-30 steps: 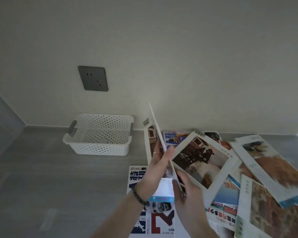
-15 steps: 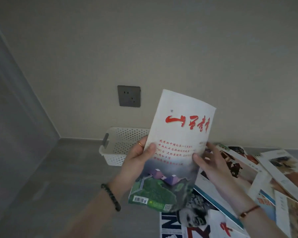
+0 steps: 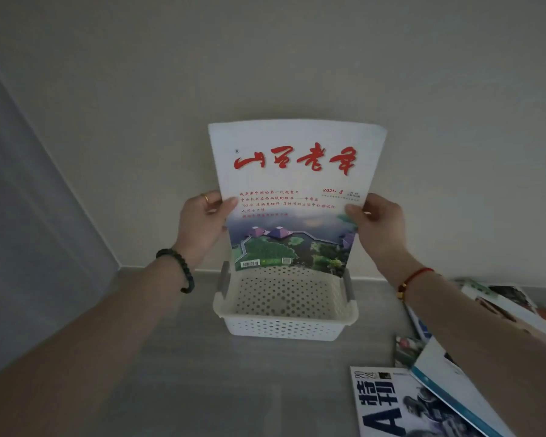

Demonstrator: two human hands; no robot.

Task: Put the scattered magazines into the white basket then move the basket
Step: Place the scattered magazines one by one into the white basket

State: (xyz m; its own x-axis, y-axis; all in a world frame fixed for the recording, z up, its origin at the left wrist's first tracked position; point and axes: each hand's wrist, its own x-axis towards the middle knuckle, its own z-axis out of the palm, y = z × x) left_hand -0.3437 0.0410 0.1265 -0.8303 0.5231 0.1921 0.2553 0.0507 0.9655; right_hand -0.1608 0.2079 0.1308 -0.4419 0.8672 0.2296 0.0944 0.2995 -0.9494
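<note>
I hold a white magazine (image 3: 292, 197) with red characters and a green landscape picture upright, cover toward me. My left hand (image 3: 202, 225) grips its left edge and my right hand (image 3: 377, 227) grips its right edge. Its lower edge hangs just above the white perforated basket (image 3: 286, 323), which stands on the grey floor against the wall with nothing visible inside. Several other magazines (image 3: 423, 402) lie scattered on the floor at the lower right, partly under my right forearm.
A cream wall (image 3: 265, 58) rises right behind the basket. A grey panel (image 3: 29, 216) closes the left side, forming a corner. Grey floor (image 3: 171, 373) stretches in front and to the left of the basket.
The magazine has moved from beside the pile to directly above the basket and now faces me squarely. Both hands shifted to its side edges. My view turned toward the basket.
</note>
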